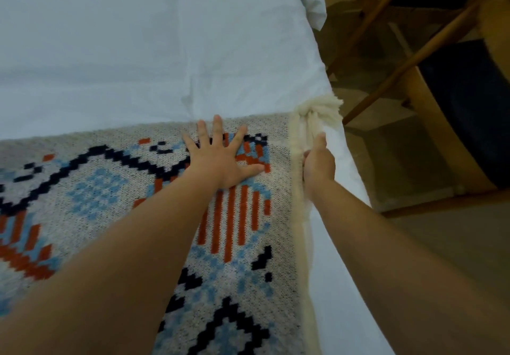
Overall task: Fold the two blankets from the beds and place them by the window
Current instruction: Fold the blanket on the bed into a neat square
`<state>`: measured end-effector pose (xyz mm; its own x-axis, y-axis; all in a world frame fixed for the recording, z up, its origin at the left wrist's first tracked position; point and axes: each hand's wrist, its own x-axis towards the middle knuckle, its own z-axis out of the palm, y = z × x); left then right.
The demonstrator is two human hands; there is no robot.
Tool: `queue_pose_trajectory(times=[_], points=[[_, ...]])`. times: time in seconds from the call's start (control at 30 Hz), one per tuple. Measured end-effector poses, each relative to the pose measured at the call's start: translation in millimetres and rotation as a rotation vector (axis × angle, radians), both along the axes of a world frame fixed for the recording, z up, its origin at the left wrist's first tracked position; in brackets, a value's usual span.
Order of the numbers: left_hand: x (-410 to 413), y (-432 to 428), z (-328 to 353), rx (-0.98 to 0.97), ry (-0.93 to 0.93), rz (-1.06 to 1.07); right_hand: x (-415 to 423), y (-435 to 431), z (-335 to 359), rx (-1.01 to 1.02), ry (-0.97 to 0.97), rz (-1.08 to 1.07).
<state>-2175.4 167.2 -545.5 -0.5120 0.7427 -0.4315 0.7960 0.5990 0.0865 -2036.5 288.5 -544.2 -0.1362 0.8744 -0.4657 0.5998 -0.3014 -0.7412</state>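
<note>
One blanket (110,197), left hand (220,161) flat, right hand (318,167) gripping (one fringe (317,109))

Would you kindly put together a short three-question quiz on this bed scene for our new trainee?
1. True or false: the left hand lies flat, fingers spread, on the patterned blanket.
2. Multiple choice: the right hand grips A) a pillow, B) the blanket's cream fringe, C) a chair leg.
3. Fill in: the blanket is spread over a white ____.
Key: 1 true; 2 B; 3 sheet.
</note>
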Motion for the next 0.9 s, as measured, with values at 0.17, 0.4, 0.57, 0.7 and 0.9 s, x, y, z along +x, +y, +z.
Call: queue_pose_trajectory(times=[0.17,0.4,0.57,0.7,0.9], points=[[54.9,-31.1,-1.4,0.115,0.034,0.004,33.1,-50.7,13.1,-0.012,-0.037,0.043],[146.1,-107.8,5.2,0.196,-0.023,-0.069,98.8,-139.9,25.5,-0.033,-0.037,0.171],[218.7,-184.3,10.4,0.156,-0.064,-0.105,157.0,-219.7,31.0,-0.208,0.023,0.087],[272.6,-238.7,12.7,0.110,-0.091,-0.124,207.8,-265.7,38.1,-0.205,0.015,0.133],[341.8,-303.7,15.6,0.113,-0.082,-0.131,298.2,-327.0,40.5,-0.245,-0.031,0.214]])
